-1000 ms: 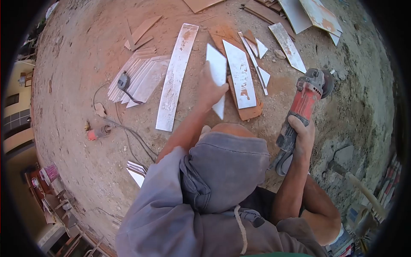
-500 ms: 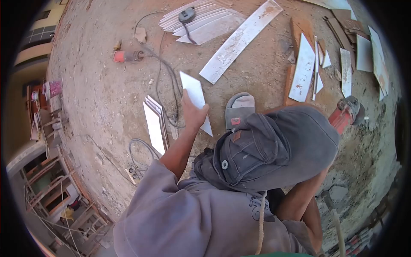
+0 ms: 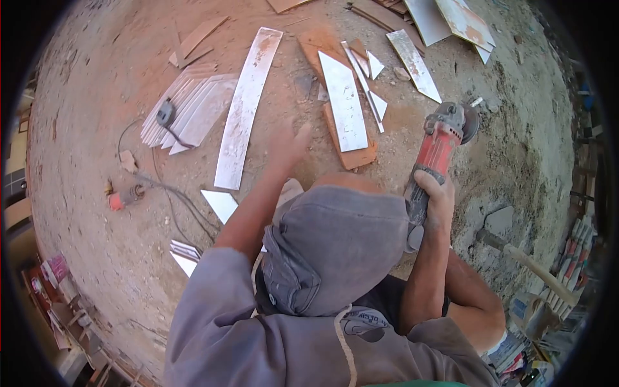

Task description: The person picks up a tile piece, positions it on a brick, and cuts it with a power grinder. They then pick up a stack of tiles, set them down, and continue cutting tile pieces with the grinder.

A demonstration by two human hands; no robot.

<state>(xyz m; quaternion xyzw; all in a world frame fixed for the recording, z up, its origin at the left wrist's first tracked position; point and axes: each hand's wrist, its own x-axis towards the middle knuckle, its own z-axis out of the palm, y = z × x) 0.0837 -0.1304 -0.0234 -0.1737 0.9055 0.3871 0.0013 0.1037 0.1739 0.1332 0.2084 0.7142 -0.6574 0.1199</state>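
My right hand is wrapped round the dark rear body of a red angle grinder, whose disc points up and right. My left hand is blurred, over the ground between a long white tile strip and a brown board; nothing shows in it, and its fingers look partly spread. On the board lies a white tile piece with a slanted end. A white cut tile rests on the ground beside my left forearm, partly hidden by it.
Fanned tiles with a tape measure lie at the left. A second red tool and cables are nearer. Narrow tile offcuts lie right of the board. A hammer is at the right, with more tiles at the top.
The view has swung right. My left hand has let go of the white cut tile, which now lies on the ground, and reaches forward. The grinder and my right hand have come into fuller view.
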